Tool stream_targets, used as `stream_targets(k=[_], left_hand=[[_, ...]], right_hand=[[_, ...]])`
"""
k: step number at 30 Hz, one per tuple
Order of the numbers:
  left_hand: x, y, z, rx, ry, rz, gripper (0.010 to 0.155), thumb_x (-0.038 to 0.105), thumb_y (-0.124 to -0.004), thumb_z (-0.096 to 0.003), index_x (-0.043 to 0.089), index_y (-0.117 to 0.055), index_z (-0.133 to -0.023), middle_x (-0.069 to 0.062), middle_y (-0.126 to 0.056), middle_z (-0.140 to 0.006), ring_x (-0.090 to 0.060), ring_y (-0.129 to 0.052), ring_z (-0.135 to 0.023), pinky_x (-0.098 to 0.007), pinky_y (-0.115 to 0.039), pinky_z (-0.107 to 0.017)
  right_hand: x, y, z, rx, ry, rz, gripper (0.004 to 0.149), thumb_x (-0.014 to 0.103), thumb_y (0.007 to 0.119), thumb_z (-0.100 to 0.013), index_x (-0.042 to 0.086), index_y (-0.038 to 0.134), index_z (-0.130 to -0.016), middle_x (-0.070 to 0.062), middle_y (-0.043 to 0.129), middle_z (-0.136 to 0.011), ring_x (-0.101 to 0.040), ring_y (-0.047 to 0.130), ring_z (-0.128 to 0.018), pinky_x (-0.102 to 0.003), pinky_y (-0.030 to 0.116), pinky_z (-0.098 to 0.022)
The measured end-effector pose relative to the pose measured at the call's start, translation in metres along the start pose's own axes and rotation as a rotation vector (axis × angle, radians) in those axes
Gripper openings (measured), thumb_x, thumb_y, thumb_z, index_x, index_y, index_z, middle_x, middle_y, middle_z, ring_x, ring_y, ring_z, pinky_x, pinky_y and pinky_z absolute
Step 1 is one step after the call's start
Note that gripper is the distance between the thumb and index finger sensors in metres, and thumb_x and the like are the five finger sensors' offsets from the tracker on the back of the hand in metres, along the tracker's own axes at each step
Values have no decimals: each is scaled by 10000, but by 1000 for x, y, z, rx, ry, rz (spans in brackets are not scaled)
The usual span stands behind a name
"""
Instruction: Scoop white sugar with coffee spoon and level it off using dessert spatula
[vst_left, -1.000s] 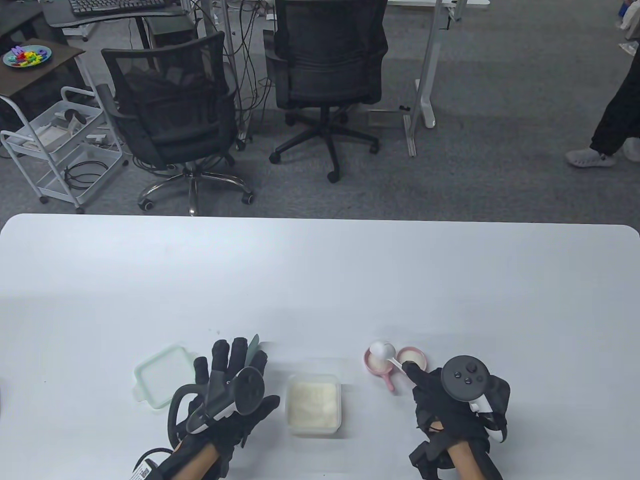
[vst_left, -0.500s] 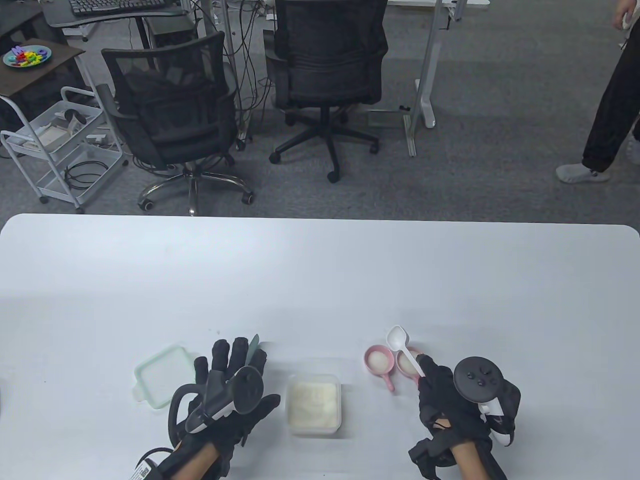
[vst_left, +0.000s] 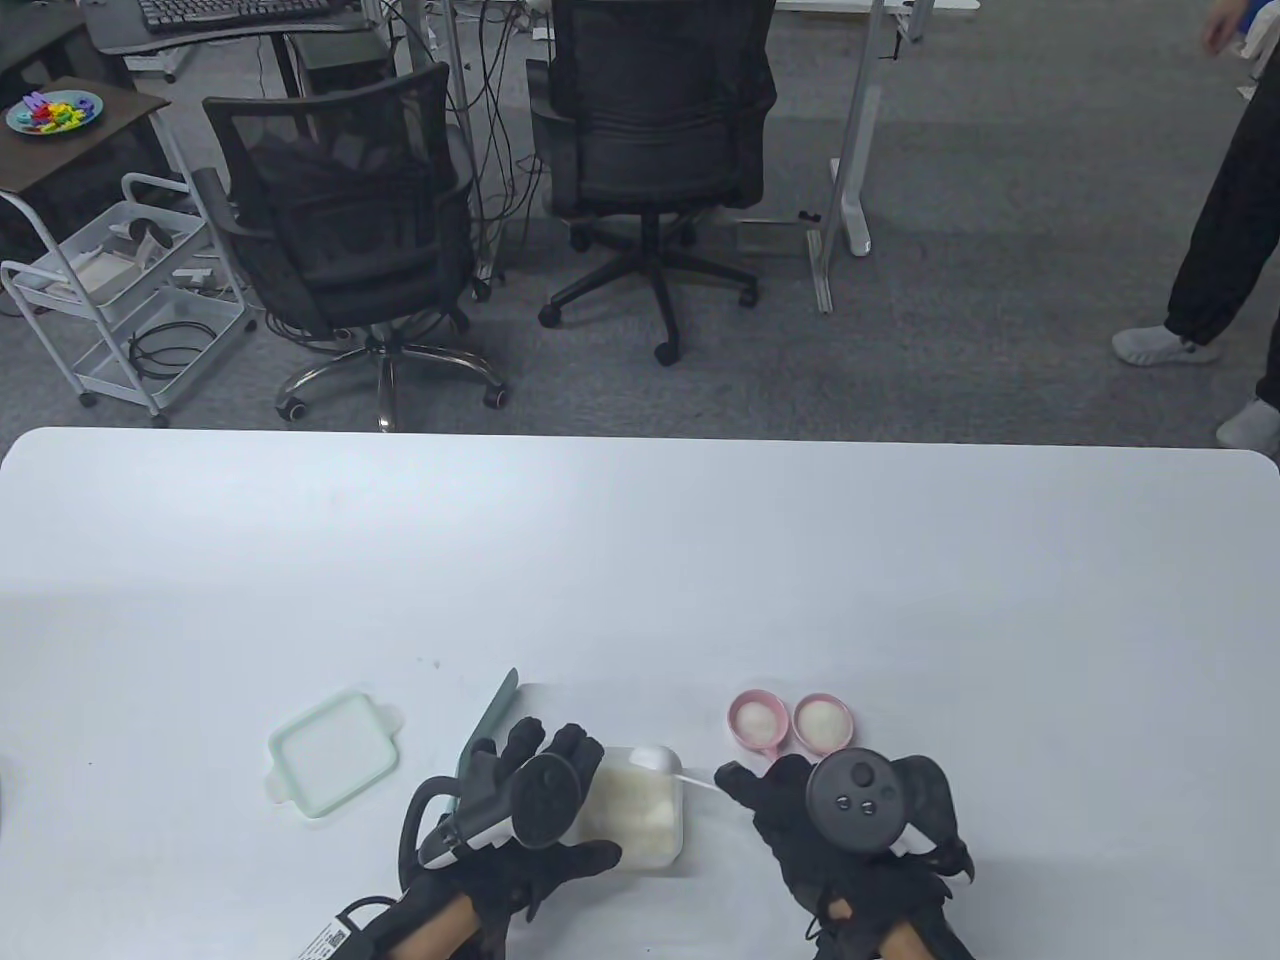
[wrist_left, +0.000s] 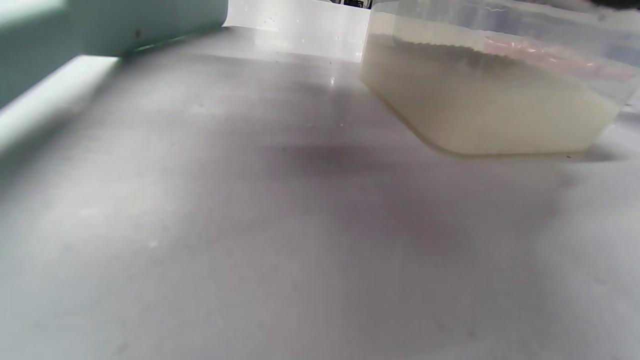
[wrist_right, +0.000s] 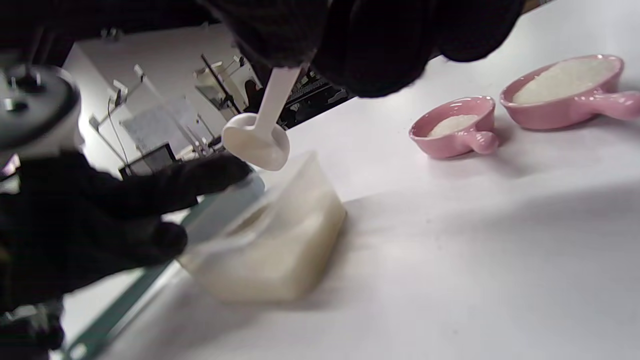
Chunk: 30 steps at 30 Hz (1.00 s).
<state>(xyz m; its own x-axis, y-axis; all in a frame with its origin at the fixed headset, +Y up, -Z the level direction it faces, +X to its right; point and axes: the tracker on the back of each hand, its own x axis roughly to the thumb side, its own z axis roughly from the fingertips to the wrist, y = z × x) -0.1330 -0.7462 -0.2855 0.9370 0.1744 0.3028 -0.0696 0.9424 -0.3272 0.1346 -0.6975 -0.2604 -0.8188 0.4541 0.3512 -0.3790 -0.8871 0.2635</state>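
The white bench (vst_left: 640, 560) filled the lower half of the table view. Low in the frame, a little left of centre, stood a clear plastic container of white sugar (vst_left: 632, 805); in the left wrist view the same container (wrist_left: 487, 107) sat at the upper right, the sugar reaching most of the way up its wall.

The right hand (vst_left: 850, 830), low and right of centre in the table view, pinched the handle of a white coffee spoon (vst_left: 665, 765). The spoon's bowl hung over the far right corner of the container. In the right wrist view the spoon (wrist_right: 260, 135) hung from the gloved fingers (wrist_right: 370, 45) at the top edge, bowl down, just above the container's rim; whether it touched the sugar could not be told.

The left hand (vst_left: 520, 800) lay against the left side of the container, its fingers reaching over the near rim. A pale green dessert spatula (vst_left: 490, 715) ran diagonally up and to the right from under that hand, its tip pointing toward the frame's centre. The fingers looked loosely curved, but whether they gripped the spatula could not be told.

To the left lay a pale green square lid (vst_left: 330, 752), flat on the bench. Right of the container, two small pink handled dishes (vst_left: 790, 722) stood side by side, each holding a mound of sugar.
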Motion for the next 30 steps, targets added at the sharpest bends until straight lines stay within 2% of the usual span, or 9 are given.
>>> stream_targets(k=[1,3,5,7,11,17,21,24,30], left_hand=[[0,0,0,-1,1,-1,954,784,-661,-358,393,-258,-1129,118,-265,-1267,-352,-232,-1207,-680,-277,-805],[1,0,0,-7,3,-2,958,782,-662,-357,389,-253,-1129,113,-263,-1266,-356,-238,-1206,-677,-283,-807],[1,0,0,-13,5,-2,953,779,-659,-365,384,-246,-1129,111,-258,-1265,-353,-237,-1205,-670,-284,-810],[1,0,-1,-18,6,-4,954,776,-660,-366,382,-245,-1129,107,-256,-1266,-357,-237,-1203,-671,-287,-807],[1,-1,-1,-21,6,-6,954,772,-653,-372,371,-232,-1127,101,-244,-1262,-357,-233,-1200,-660,-285,-812],[2,-1,-1,-29,4,-6,955,775,-646,-368,379,-219,-1125,94,-237,-1264,-379,-236,-1195,-671,-290,-803],[2,-2,-1,-25,1,-4,955,775,-643,-369,375,-218,-1125,90,-237,-1263,-382,-238,-1194,-669,-293,-803],[2,-2,-1,-24,2,-6,955,775,-642,-369,375,-218,-1125,88,-238,-1262,-383,-238,-1192,-668,-295,-803],[2,-2,0,-23,2,-5,957,779,-640,-362,382,-217,-1124,90,-240,-1264,-394,-241,-1191,-675,-300,-798]], right_hand=[[3,3,0,-2,-2,29,502,149,738,-556,136,677,-1055,-212,745,-907,-349,820,-648,-646,579,-684],[19,15,-2,-28,-13,194,506,149,732,-560,134,660,-1061,-207,739,-912,-350,813,-657,-648,567,-693],[36,28,-3,-62,2,450,503,159,726,-564,163,655,-1062,-186,731,-926,-337,807,-675,-646,551,-714],[47,37,-3,-68,-9,580,504,172,720,-562,180,651,-1061,-164,734,-931,-323,810,-683,-639,548,-727],[56,40,-3,-61,-31,607,495,178,734,-544,119,698,-1034,-164,791,-889,-316,850,-636,-630,594,-703],[29,25,-6,11,-4,262,494,200,705,-555,41,701,-1022,-148,857,-800,-295,884,-552,-612,639,-667],[-15,11,-10,100,26,-209,492,201,693,-564,9,700,-1016,-155,883,-750,-285,896,-497,-600,667,-636],[-41,7,-10,115,61,-474,494,194,686,-570,-18,691,-1017,-169,883,-736,-286,896,-479,-602,673,-620],[-58,4,-10,123,74,-640,496,199,682,-572,-16,687,-1019,-166,882,-736,-278,897,-477,-596,678,-616]])
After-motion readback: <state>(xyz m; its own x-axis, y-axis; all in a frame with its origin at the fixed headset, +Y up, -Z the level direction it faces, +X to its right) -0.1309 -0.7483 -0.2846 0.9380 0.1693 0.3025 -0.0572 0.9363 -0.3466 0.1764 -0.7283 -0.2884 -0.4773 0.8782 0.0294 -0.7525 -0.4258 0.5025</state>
